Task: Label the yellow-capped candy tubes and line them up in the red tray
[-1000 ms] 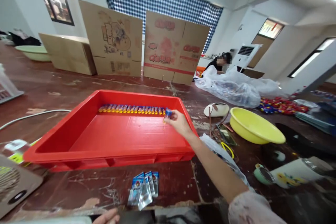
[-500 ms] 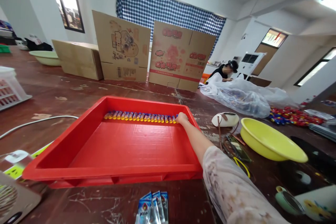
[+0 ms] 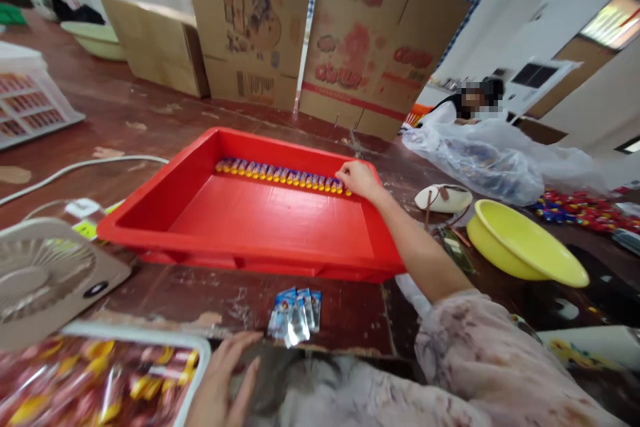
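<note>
Right hand (image 3: 359, 178) is bending over the far right end of the row of wrapped tubes (image 3: 283, 176), its fingers curling down among the last few. The undersides of those fingers are facing away, so I cannot tell whether they are pinching a tube or just touching one; the yellow end of the last tube is showing right below the hand. The row is running along the far wall inside the red tray (image 3: 270, 217), each tube lying beside the next with its yellow end pointing toward the person.

The left hand (image 3: 220, 380) is hovering low at the near table edge, thumb and fingers spreading apart, with no tube showing between them. It is overlapping the right corner of the white-rimmed bin (image 3: 202, 347), which is holding a heap of loose, yellow-ended wrapped pieces (image 3: 113, 380); whether skin is touching the rim I cannot tell.

Blue-and-silver sachets (image 3: 295, 317) are lying fanned on the table between the left hand and the red tray. A yellow basin (image 3: 525, 240) is standing to the right, beyond the right forearm.
</note>
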Demonstrator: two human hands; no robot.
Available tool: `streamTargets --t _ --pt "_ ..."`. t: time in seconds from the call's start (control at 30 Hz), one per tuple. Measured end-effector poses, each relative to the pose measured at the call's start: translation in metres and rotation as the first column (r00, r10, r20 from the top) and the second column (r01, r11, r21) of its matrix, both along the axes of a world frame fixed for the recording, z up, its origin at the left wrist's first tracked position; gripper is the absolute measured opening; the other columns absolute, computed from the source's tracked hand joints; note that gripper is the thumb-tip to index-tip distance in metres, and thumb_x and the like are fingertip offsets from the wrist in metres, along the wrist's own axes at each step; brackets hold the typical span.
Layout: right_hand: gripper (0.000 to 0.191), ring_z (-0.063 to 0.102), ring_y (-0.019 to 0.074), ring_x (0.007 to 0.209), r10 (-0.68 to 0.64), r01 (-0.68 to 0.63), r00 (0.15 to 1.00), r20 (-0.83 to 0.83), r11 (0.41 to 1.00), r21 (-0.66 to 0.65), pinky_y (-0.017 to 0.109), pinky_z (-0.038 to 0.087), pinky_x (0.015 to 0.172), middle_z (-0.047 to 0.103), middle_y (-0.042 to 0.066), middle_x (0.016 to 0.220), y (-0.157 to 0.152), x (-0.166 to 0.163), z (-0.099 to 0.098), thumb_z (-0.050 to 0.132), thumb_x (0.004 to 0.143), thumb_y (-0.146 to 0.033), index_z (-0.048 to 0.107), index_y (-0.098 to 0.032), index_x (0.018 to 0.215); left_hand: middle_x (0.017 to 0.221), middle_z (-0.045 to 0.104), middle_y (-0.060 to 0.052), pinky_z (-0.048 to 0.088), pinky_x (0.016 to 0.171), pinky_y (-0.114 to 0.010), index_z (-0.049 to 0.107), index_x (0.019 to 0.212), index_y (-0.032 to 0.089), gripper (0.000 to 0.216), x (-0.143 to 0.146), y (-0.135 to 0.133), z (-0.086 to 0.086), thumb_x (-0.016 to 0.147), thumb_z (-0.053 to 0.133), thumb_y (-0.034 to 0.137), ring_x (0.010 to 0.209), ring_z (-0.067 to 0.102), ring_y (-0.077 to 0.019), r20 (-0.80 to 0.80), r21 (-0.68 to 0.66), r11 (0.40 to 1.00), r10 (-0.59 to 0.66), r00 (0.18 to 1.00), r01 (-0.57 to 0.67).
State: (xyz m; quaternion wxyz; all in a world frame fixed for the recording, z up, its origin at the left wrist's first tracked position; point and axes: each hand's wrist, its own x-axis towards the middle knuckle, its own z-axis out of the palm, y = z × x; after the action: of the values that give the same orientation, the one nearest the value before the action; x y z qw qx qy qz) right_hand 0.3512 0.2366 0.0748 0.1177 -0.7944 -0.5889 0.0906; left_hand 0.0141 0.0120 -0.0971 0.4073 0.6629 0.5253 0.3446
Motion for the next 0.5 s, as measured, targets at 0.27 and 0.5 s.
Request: streamTargets --t 0.27,0.5 --pt "0.019 0.062 0.0124 0.057 0.397 -0.43 0.812 -0.427 0.902 0.02 0.022 0.039 0.057 0.07 0.0 0.063 -0.178 -0.086 -0.066 0.062 0.09 -0.024 0.067 -0.018 0.073 0.124 0.069 -0.013 0.056 0.092 -0.047 0.068 0.12 0.015 0.037 0.022 -0.003 0.003 0.089 0.049 0.018 0.111 0.061 -0.0306 -0.472 0.392 0.894 -0.005 0.882 0.215" --pt "0.032 0.069 0.021 0.076 0.218 -0.248 0.951 -0.219 0.961 -0.12 0.027 0.041 0.066 0.076 0.007 0.081 -0.178 -0.112 -0.125 0.063 0.088 -0.05 0.07 -0.019 0.084 0.132 0.067 -0.01 0.05 0.099 -0.047 0.067 0.123 0.014 0.042 0.035 -0.009 0.008 0.085 0.049 0.009 0.116 0.057 -0.0311 -0.643 0.35 0.869 -0.048 0.765 0.349"
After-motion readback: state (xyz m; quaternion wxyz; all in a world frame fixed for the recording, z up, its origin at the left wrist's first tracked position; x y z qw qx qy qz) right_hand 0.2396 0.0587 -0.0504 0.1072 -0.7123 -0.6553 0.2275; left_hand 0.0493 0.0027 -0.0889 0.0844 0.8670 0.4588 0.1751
